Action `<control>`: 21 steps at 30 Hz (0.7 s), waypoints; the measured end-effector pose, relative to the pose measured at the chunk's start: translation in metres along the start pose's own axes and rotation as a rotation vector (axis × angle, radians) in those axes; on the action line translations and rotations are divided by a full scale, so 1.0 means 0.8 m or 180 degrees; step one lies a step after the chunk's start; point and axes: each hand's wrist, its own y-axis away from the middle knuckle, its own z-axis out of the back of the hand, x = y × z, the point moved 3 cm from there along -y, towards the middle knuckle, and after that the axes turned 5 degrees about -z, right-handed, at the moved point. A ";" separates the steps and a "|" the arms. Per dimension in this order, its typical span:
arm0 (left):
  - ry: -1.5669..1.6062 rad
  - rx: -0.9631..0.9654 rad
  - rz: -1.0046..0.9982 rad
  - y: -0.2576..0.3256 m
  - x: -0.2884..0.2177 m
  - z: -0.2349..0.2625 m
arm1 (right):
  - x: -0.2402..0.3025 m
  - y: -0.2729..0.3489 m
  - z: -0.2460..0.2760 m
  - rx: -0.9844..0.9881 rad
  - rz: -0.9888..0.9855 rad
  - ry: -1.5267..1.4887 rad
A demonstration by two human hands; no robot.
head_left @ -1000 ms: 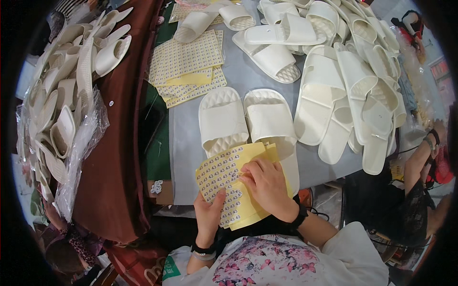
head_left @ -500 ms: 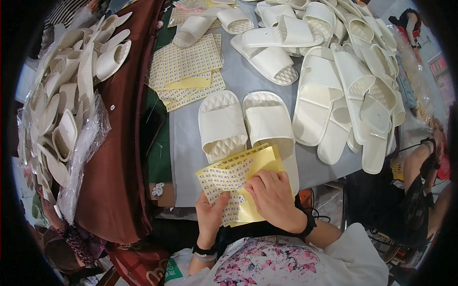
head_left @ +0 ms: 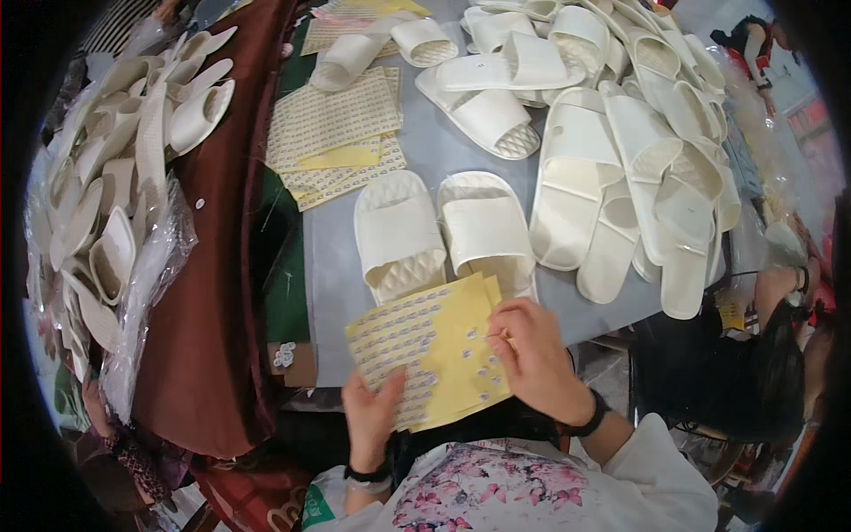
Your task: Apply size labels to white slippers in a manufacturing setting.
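Yellow sheets [head_left: 454, 332], labels [head_left: 399, 341] blurred, are clamped in left hand [head_left: 370, 412], right hand [head_left: 536, 363] pinched together.

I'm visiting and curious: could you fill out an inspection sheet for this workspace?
Surface: grey tabletop, green strip at left.
Things in use: yellow sticker sheets, right part mostly bare; two white slippers just beyond.
Clutter: slipper pile at right; more sheets at far left; small white pieces near the left corner.
Hands: left hand grips the sheets' lower left; right hand pinches near their right edge, sticker or not unclear.
Cables: none clearly made out.
Surroundings: brown cloth and heaped slippers at left; another person at right.
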 end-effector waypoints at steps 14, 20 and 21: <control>0.4418 0.2097 -0.0998 -0.013 -0.029 0.105 | -0.064 0.009 -0.011 -0.0058 -0.0459 0.0209; 0.5307 0.2465 -0.0241 -0.058 -0.029 0.038 | -0.091 0.019 -0.013 -0.0166 -0.0774 -0.0284; 0.5400 0.2512 -0.0127 -0.064 -0.028 0.033 | -0.095 0.017 -0.009 0.0024 -0.0786 -0.0117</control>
